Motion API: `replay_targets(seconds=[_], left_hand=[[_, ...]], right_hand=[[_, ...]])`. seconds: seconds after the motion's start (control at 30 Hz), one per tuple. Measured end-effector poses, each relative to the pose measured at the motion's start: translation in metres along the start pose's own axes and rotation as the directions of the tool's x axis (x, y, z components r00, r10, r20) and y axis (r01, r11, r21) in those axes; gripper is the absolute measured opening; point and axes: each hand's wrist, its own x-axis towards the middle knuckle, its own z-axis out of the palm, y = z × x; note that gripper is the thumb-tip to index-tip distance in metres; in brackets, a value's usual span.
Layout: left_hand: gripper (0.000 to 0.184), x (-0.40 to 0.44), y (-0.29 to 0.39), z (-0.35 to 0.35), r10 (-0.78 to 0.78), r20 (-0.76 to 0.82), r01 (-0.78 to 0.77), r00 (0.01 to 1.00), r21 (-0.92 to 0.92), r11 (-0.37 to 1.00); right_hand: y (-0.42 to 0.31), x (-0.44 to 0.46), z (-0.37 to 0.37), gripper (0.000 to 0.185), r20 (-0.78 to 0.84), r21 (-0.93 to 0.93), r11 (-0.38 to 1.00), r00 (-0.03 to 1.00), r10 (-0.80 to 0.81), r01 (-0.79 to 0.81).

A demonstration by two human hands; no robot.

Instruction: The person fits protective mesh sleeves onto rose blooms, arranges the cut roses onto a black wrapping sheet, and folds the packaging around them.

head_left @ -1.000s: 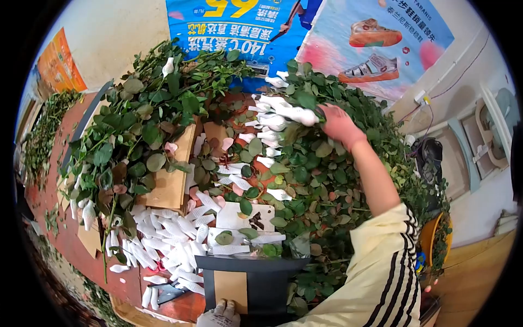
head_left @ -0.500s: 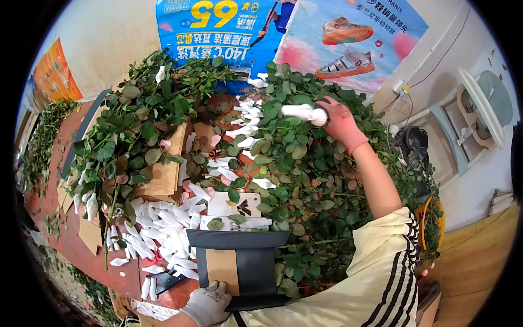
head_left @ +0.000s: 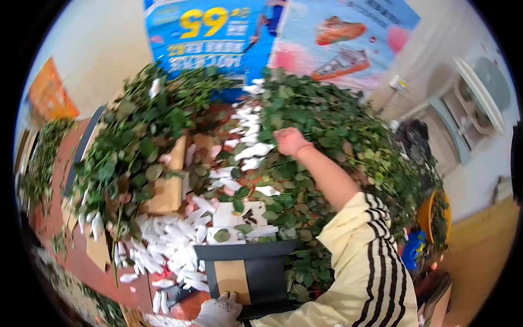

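Observation:
My right hand (head_left: 290, 141), in a pinkish glove, is over the leafy rose stems (head_left: 318, 114), its fingers curled inward and partly hidden. Just left of it lies a white-netted flower head (head_left: 255, 151), close to the fingers; whether it is held I cannot tell. My left hand (head_left: 219, 310), in a pale grey glove, rests its fingers on a strip of brown cardboard (head_left: 232, 278). That strip lies on a black sheet (head_left: 267, 275) at the near edge of the work surface. White net sleeves (head_left: 169, 234) form a loose heap left of the sheet.
A second pile of leafy stems (head_left: 141, 125) lies at the left, by brown cardboard (head_left: 166, 191). A white board (head_left: 239, 213) sits behind the black sheet. On the right are a yellow bucket (head_left: 440, 218) and a blue object (head_left: 412, 248). Posters (head_left: 212, 38) hang on the wall.
My right hand has moved left and nearer, from holding a white-netted flower head above the leaves to beside the row of white heads. My left hand stays on the cardboard. The view has shifted slightly.

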Motion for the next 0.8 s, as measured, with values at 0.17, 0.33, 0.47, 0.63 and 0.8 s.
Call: replay_targets(seconds=[0.17, 0.33, 0.47, 0.63, 0.8], left_hand=[[0.045, 0.001, -0.006, 0.013, 0.115, -0.136, -0.082, 0.984, 0.233, 0.969], [0.039, -0.004, -0.004, 0.001, 0.093, -0.046, -0.087, 0.995, 0.119, 0.989], [0.03, -0.005, -0.002, -0.005, 0.098, -0.065, -0.094, 0.993, 0.053, 0.994], [0.035, 0.003, 0.008, -0.026, 0.012, 0.192, -0.028, 0.981, 0.082, 0.996], [0.054, 0.002, 0.004, -0.029, 0.105, 0.198, -0.15, 0.975, 0.229, 0.962]], right_hand=[[-0.014, -0.008, -0.018, 0.021, 0.206, -0.151, 0.988, 0.976, 0.068, -0.037], [-0.005, -0.026, -0.058, 0.026, 0.068, -0.094, 0.988, 0.989, 0.133, -0.126], [0.062, -0.058, -0.142, 0.031, -0.698, -0.079, 0.968, 0.706, 0.117, -0.239], [0.151, -0.143, -0.266, 0.025, -0.756, 0.36, 0.905, 0.498, 0.426, -0.227], [0.184, -0.201, -0.249, 0.034, -0.754, 0.279, 0.857, 0.453, 0.475, -0.434]])
